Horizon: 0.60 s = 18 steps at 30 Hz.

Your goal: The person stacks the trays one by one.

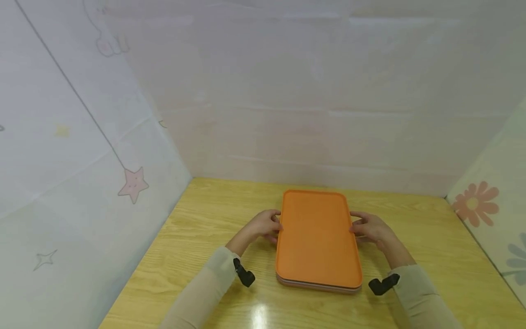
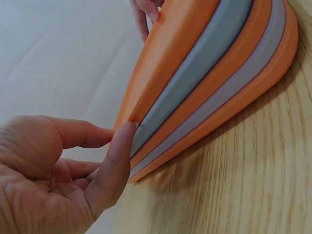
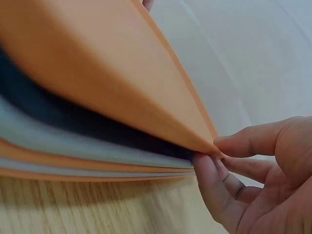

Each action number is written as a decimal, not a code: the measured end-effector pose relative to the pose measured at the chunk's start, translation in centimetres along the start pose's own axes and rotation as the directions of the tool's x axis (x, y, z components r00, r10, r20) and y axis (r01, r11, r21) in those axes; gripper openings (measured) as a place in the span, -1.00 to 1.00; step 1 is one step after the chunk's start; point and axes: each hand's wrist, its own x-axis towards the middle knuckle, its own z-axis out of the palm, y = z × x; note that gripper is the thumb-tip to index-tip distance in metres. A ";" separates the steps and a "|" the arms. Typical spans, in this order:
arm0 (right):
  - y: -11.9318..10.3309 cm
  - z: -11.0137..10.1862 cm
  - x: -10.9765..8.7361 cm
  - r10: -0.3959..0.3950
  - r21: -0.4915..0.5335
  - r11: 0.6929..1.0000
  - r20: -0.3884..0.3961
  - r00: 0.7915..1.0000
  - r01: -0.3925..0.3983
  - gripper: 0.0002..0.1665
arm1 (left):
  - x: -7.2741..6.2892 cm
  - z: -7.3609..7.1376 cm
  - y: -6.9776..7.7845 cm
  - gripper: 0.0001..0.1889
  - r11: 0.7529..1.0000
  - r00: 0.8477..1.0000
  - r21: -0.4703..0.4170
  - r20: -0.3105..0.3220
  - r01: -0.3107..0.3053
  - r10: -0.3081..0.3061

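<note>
An orange tray (image 1: 316, 237) with a low raised rim lies on top of a stack of trays. Under it the left wrist view shows a grey-green tray (image 2: 207, 53), another orange one, a lilac tray (image 2: 234, 87) and a bottom orange one. My left hand (image 1: 264, 225) pinches the top tray's left rim between thumb and fingers. On the opposite side my right hand (image 1: 371, 229) holds the right rim, thumb and fingertips at its edge. In the right wrist view a dark gap (image 3: 92, 112) separates the top tray from those below.
The stack rests on a wood-grain table (image 1: 197, 256). A pale cloth wall (image 1: 308, 100) stands behind, with printed side walls left and right. A black wrist camera (image 1: 244, 273) sits on the left sleeve, another camera (image 1: 384, 284) on the right.
</note>
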 end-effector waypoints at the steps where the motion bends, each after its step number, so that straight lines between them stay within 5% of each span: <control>1: 0.0 0.0 0.0 0.000 -0.005 1.000 -0.007 1.000 0.000 -0.11 | 0.0 0.0 0.1 -0.28 1.000 1.000 -0.002 -0.001 0.000 0.000; 18: 0.2 -1.7 -1.4 -0.045 0.007 0.999 -0.011 0.999 0.045 -0.29 | -1.3 -2.0 -1.1 -0.37 0.999 1.000 0.040 0.022 0.002 -0.002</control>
